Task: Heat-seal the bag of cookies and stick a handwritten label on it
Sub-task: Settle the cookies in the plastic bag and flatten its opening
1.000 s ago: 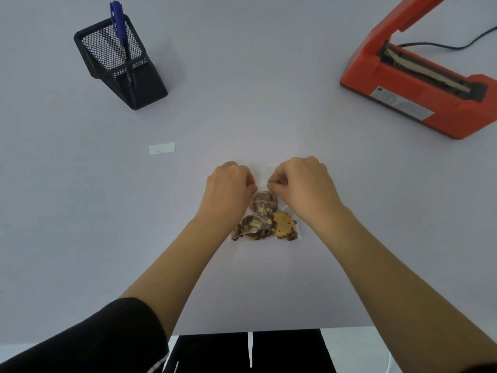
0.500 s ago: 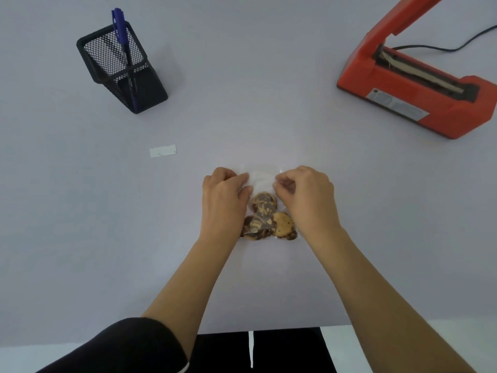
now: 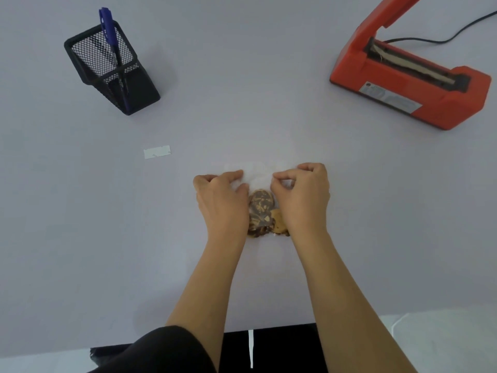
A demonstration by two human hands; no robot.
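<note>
Pinching the clear neck of the bag of cookies [image 3: 256, 179], your left grip [image 3: 220, 200] and right grip [image 3: 302, 200] are each clamped on the film, one at either side of the mouth. The bag lies flat on the surface [image 3: 269, 117], between and partly beneath the two grips, with its cookies [image 3: 261, 208] bunched at the end nearer you.

Heat sealer [image 3: 408, 84]: well beyond and to the right of the right grip, arm raised. Label [image 3: 157, 152]: flat on the surface, beyond and to the left of the left grip. Pen [image 3: 110, 30]: upright in the mesh holder [image 3: 113, 74], farther out on that same side.

Judged stage: you are straightening the mouth, and the seal is not yet made.

Risks: the film looks thin and slippery, so an uneven pull may let one corner slide free and crease, and a creased mouth would likely seal with a leak. Lifting by the neck alone could tip cookies toward the mouth, where crumbs would spoil the weld.
</note>
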